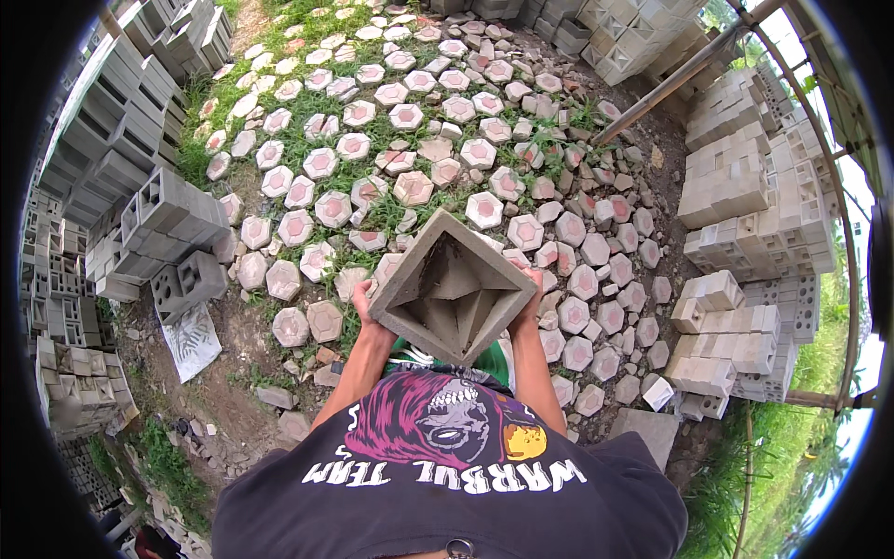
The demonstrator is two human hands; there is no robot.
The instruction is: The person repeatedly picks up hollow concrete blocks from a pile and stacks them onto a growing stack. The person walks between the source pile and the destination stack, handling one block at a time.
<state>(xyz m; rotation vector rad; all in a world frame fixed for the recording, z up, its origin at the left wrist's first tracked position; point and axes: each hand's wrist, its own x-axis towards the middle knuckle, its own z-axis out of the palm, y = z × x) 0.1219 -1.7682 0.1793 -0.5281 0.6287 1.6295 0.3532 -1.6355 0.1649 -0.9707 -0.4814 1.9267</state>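
A grey square concrete breeze block (484, 347) is held up in front of my body, one corner pointing away from me. Inside its raised rim, slanting faces meet in a star-like hollow. My left hand (369, 306) grips the block's left corner, thumb and fingers partly showing along its side. On the opposite corner, my right hand (531, 296) is closed round the edge, most of its fingers hidden by the block. Both forearms reach up from below, beside my dark printed shirt (447, 494).
Hexagonal pavers (406, 116) with reddish centres cover the ground among grass and rubble. Grey hollow blocks (172, 219) stand stacked on the left, near a white sack (193, 343). Paler block stacks (726, 186) line the right side. A slanting pole (666, 88) rises at the upper right.
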